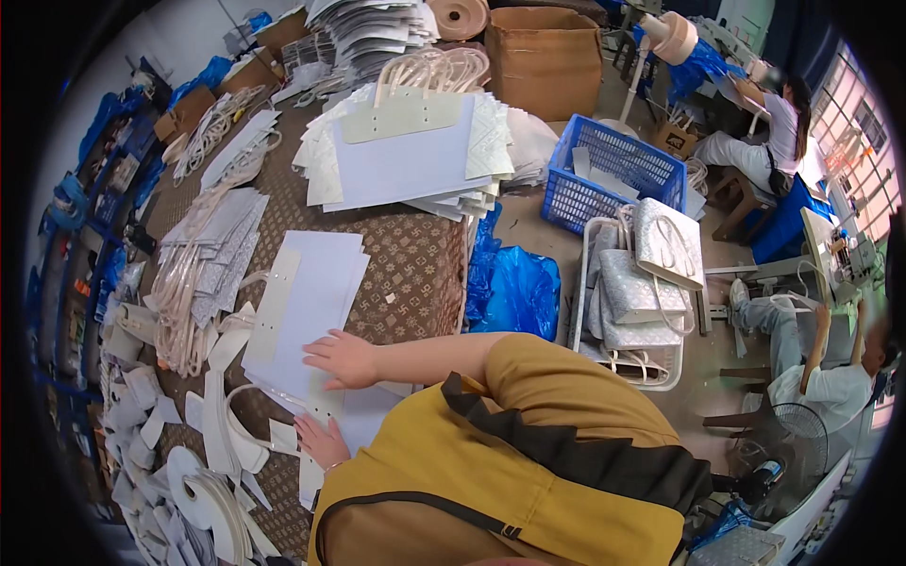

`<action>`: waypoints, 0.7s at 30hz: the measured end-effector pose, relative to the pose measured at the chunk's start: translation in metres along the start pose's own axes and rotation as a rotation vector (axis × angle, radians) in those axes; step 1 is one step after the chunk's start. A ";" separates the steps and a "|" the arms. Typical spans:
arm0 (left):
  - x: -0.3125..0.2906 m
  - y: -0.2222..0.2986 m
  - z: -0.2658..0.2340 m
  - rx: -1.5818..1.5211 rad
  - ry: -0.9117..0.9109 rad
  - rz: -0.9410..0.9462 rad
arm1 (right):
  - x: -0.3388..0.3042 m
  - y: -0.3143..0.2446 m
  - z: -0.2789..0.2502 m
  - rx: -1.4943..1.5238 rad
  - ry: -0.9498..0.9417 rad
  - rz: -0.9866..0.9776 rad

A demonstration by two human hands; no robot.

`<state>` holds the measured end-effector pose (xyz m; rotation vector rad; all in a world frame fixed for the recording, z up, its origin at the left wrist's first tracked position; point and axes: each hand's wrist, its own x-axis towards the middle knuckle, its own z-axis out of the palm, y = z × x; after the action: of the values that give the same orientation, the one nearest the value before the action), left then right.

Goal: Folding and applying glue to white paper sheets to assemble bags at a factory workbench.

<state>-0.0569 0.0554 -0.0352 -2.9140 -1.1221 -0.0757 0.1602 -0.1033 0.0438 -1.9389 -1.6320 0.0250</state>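
My right hand [340, 358] lies flat with fingers spread on a white bag panel [316, 283], part of a small overlapping pile on the patterned table cover. The panel carries a cream strip [275, 300] with small holes, and a pale cord handle [253, 279] sticks out beside it. My left hand [321, 441], closer to my body, rests with fingers apart at the edge of another white panel [363, 415] with a holed strip. My sleeve and apron hide part of that panel.
A tall stack of handled panels [401, 156] stands farther back. Patterned pieces with cords [222, 250] and white strip rolls [193, 495] lie left. Right are a blue basket [613, 179] and a white crate [672, 377] of finished bags. Two people sit working beyond.
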 end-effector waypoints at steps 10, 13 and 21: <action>0.001 -0.079 -0.012 -0.569 0.419 -0.074 | -0.034 0.015 0.054 -0.059 -0.279 -0.106; -0.027 -0.074 -0.050 -0.069 0.508 -0.385 | -0.028 0.023 0.050 0.018 -0.286 -0.081; -0.054 -0.063 -0.023 0.165 -0.191 -0.518 | 0.032 0.002 0.015 0.152 -0.067 0.094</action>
<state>-0.1404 0.0650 -0.0149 -2.4575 -1.7892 0.2801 0.1642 -0.0680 0.0423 -1.9140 -1.5328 0.2467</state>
